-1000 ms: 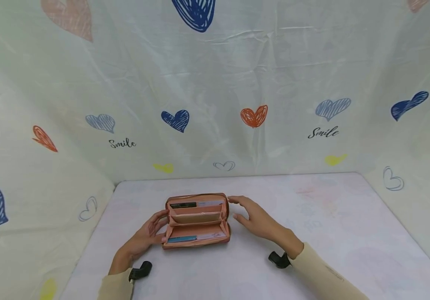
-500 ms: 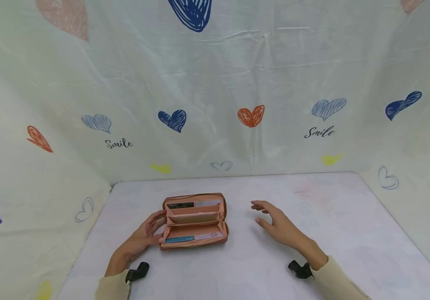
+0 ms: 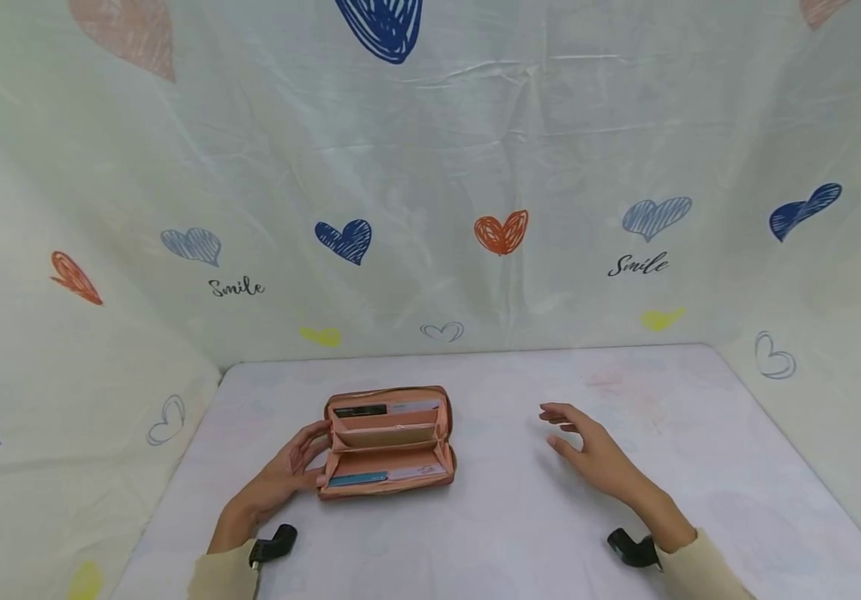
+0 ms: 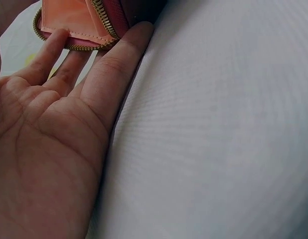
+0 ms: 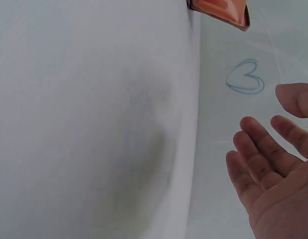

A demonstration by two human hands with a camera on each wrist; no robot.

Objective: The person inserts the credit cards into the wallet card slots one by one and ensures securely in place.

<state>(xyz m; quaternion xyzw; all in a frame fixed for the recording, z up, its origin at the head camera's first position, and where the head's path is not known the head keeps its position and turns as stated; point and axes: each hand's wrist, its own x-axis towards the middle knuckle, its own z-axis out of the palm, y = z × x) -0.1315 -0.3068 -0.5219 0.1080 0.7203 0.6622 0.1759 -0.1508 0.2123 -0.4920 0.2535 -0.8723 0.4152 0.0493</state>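
Note:
A pink zip-around wallet [image 3: 392, 462] lies unfolded on the table. Black [image 3: 360, 411] and pale [image 3: 413, 407] cards show in its upper part, blue [image 3: 357, 479] and pale pink [image 3: 417, 472] cards in its lower part. Against its left end rests my left hand [image 3: 276, 483], fairly straight fingers and thumb touching the edge. The left wrist view shows the brass zip [image 4: 105, 17] beside the fingertips. My right hand [image 3: 603, 458] hovers well to the right of the wallet, fingers loosely bent and holding nothing. A corner of the wallet [image 5: 226, 10] appears in the right wrist view.
The table [image 3: 505, 533] has a white cover. A pale curtain [image 3: 430, 167] printed with hearts and "Smile" stands behind it and along both sides. A black wrist camera is on the left arm [image 3: 274, 543] and another on the right arm [image 3: 634, 548].
My right hand has moved away from the wallet's right edge, out to the right and slightly nearer to me. My left hand stays at the wallet's left end; the wallet lies much as before.

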